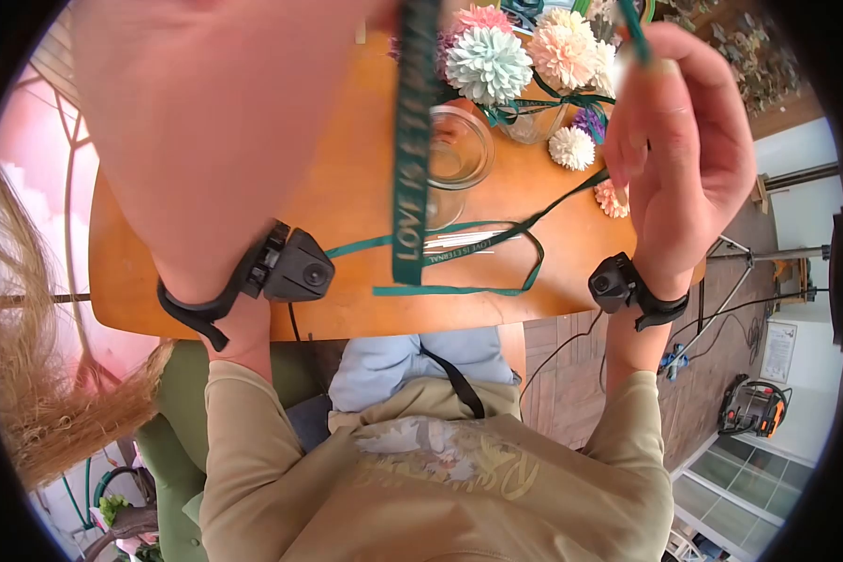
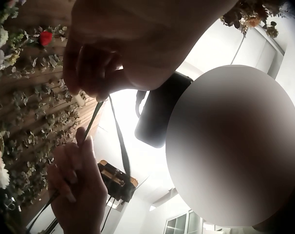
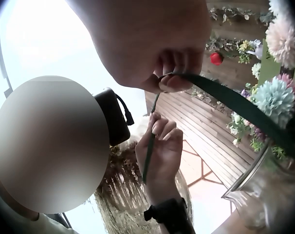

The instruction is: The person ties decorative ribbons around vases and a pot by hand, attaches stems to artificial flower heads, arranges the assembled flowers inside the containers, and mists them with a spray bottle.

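A dark green ribbon printed with "LOVE IS ETERNAL" hangs in front of the head camera, its lower part looping over the table. My left hand, large and blurred at the upper left, is raised close to that camera. Its fingertips are cut off there, but the left wrist view shows this hand pinching the ribbon above the other hand. At the upper right, my right hand pinches another stretch between thumb and curled fingers. Seen from the right wrist, the ribbon runs from those fingertips toward the lower right.
A glass jar stands on the wooden table, with white sticks near it. Behind are pom-pom flowers, one pale blue, in a glass vase tied with green ribbon. A white flower and a pink flower lie alongside.
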A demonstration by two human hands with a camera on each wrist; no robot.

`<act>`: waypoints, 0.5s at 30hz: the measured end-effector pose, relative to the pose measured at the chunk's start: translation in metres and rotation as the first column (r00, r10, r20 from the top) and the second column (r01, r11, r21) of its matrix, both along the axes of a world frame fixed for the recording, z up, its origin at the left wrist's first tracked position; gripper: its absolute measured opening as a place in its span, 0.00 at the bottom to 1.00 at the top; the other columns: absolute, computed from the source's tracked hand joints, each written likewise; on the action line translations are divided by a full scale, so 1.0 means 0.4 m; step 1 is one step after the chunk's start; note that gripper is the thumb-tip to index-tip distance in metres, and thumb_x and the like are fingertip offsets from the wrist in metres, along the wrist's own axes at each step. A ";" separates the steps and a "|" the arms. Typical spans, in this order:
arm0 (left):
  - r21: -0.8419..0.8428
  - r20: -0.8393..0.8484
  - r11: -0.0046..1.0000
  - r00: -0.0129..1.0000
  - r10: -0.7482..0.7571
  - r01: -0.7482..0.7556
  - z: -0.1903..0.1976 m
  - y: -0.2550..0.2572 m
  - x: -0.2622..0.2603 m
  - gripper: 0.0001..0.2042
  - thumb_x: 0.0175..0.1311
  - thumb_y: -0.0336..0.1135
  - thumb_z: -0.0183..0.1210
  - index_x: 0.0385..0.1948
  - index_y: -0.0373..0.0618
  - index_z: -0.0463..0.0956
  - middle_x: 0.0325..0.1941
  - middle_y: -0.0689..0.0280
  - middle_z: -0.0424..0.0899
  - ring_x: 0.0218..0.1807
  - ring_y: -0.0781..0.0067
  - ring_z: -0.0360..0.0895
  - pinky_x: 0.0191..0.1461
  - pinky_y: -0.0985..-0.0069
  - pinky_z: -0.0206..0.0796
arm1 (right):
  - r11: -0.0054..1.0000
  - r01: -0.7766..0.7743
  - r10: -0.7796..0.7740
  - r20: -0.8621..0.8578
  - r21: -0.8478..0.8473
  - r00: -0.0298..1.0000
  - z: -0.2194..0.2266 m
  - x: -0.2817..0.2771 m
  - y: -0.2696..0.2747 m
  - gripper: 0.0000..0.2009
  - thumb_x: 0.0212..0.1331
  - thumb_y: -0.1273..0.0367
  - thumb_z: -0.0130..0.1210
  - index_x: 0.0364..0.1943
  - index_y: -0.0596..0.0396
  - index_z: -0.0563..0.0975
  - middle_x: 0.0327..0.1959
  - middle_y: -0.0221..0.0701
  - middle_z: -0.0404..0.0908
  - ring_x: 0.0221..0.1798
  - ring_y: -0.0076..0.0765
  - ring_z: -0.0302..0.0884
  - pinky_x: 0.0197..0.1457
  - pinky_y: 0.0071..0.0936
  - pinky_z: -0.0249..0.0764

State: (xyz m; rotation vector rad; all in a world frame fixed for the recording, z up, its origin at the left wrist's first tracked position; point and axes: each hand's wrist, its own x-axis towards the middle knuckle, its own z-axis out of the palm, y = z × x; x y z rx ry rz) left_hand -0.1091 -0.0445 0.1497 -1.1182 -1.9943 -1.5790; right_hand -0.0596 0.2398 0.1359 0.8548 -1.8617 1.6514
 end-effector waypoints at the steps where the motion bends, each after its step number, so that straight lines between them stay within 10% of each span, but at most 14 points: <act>1: 0.043 0.035 0.999 0.999 -0.018 0.017 0.000 -0.022 -0.009 0.22 0.72 0.41 0.61 0.61 0.35 0.75 0.35 0.66 0.77 0.37 0.75 0.76 0.35 0.77 0.67 | 0.997 0.070 -0.072 0.063 0.045 0.995 0.000 0.003 0.005 0.12 0.76 0.72 0.51 0.53 0.68 0.78 0.25 0.21 0.73 0.22 0.11 0.60 0.21 0.14 0.53; 9: 0.391 0.269 0.915 0.939 -0.215 0.098 0.025 -0.087 0.071 0.21 0.76 0.39 0.58 0.61 0.31 0.75 0.31 0.68 0.74 0.33 0.80 0.73 0.32 0.81 0.64 | 0.975 0.110 -0.158 0.257 0.192 0.953 -0.068 -0.032 0.082 0.05 0.69 0.73 0.64 0.43 0.62 0.84 0.27 0.18 0.79 0.28 0.07 0.67 0.27 0.12 0.56; 11: 0.461 0.347 0.882 0.934 -0.079 -0.097 -0.013 -0.031 0.118 0.18 0.80 0.34 0.50 0.58 0.26 0.74 0.24 0.74 0.63 0.24 0.89 0.60 0.25 0.85 0.51 | 0.945 0.109 -0.220 0.355 0.308 0.909 -0.092 -0.042 0.096 0.05 0.69 0.70 0.65 0.40 0.59 0.84 0.25 0.16 0.79 0.27 0.07 0.68 0.27 0.12 0.58; 15: 0.343 0.712 0.919 0.692 -0.119 -0.195 -0.109 -0.037 0.135 0.13 0.76 0.36 0.57 0.49 0.34 0.77 0.21 0.75 0.68 0.20 0.86 0.62 0.25 0.83 0.58 | 0.915 0.035 -0.233 0.454 0.403 0.860 -0.139 -0.055 0.072 0.08 0.68 0.67 0.65 0.37 0.58 0.83 0.22 0.19 0.79 0.25 0.09 0.71 0.27 0.14 0.63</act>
